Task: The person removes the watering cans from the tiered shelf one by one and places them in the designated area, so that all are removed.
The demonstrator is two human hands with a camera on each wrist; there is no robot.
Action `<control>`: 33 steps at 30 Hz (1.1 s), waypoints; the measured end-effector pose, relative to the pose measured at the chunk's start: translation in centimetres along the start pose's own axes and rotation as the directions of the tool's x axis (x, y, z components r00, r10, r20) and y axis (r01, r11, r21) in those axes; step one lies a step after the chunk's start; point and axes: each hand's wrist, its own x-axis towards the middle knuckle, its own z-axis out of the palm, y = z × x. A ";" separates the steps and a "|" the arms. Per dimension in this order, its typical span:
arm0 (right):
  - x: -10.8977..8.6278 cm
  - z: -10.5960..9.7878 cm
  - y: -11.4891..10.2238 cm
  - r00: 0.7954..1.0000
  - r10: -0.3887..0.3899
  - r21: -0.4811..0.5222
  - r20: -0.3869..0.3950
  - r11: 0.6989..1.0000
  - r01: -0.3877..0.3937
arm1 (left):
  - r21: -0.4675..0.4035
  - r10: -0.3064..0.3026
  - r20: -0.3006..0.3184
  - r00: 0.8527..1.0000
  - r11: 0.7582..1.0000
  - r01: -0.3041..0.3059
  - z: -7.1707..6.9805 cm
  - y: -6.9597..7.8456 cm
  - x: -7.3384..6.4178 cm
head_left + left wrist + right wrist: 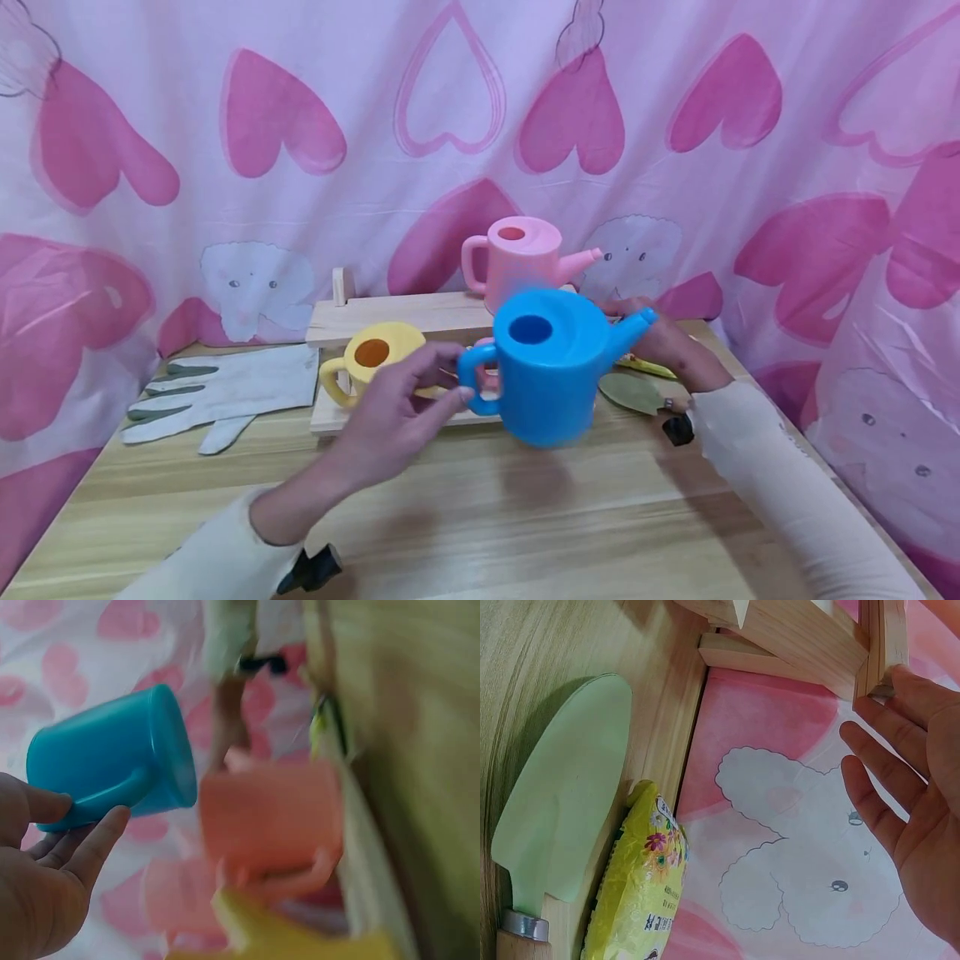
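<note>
A blue watering can (551,367) is in the air above the wooden table (525,517), slightly blurred. My left hand (438,387) pinches its handle between thumb and fingers; the left wrist view shows the same grip (75,817) on the blue can (112,757). My right hand (660,337) is behind the can's spout, near the table's right back. Its fingers (889,761) are straight and hold nothing.
A wooden stepped stand (405,317) carries a pink watering can (517,258) on top and a yellow one (375,358) lower down. A white glove (225,392) lies left. A green trowel (633,392) and yellow packet (641,892) lie right. A heart-patterned curtain (450,125) closes the back.
</note>
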 end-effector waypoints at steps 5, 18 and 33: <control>-0.1 0.2 -0.1 0.997 0.064 0.185 0.041 0.980 -0.070 | -0.080 -0.006 0.102 0.995 0.997 0.014 2.7 -0.9 0.2; 0.4 0.1 0.5 0.999 -0.020 -0.104 -0.037 0.994 0.016 | -0.132 -0.121 0.289 0.950 0.978 0.165 8.1 -4.9 0.9; 0.4 0.1 0.2 1.000 0.007 -0.066 -0.024 0.998 -0.009 | -0.107 -0.151 0.380 0.913 0.973 0.206 10.5 -7.5 0.5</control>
